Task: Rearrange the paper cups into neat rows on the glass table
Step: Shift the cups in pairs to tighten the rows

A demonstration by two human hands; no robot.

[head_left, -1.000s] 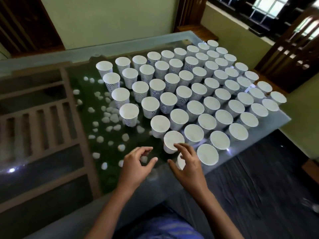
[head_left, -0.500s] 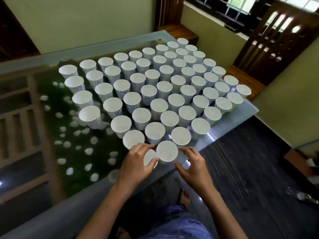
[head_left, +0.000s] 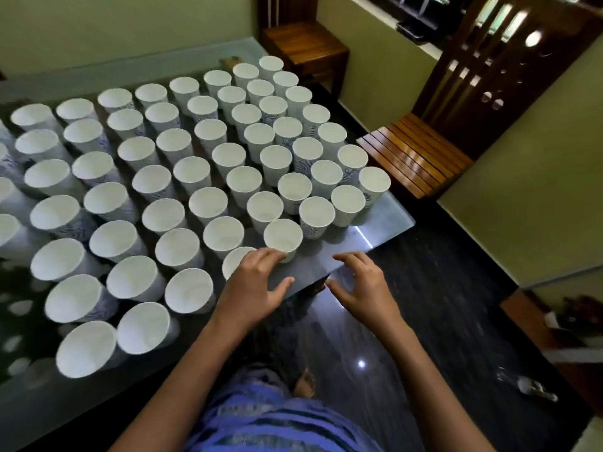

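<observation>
Touching the front paper cup [head_left: 283, 237] at its rim, left hand [head_left: 257, 288] fingers seemingly relaxed, right hand [head_left: 362, 288] fingers released, near it

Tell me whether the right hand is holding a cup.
No, the right hand is empty, fingers loosely curled, clear of every cup.

Paper cups [head_left: 192, 171] stand upright in diagonal rows on the glass bench [head_left: 385, 223]. The left hand [head_left: 253, 288] touches the nearest cup [head_left: 282, 236] (fingers [head_left: 274, 256] loosely spread); the right hand [head_left: 365, 288] hovers above the bench corner, relaxed.
</observation>
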